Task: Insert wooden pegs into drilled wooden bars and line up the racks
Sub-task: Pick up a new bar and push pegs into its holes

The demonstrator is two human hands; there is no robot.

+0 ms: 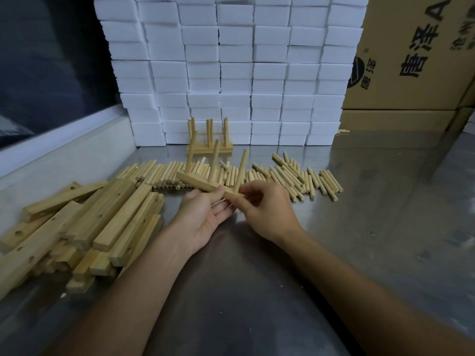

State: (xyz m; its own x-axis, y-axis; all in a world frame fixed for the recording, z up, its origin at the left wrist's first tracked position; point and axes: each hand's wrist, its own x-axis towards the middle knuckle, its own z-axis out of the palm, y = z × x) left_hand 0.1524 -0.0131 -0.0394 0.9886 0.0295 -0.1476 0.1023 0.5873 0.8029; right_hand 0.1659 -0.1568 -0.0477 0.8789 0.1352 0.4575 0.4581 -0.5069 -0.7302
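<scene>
Both hands, left hand and right hand, are pinching a three-peg bar; finished racks are standing behind it, many bars waiting.

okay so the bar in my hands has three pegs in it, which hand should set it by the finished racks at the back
Left, probably. The left hand holds the bar from beneath, while the right hand only pinches its near end. The finished racks stand straight ahead.
</scene>
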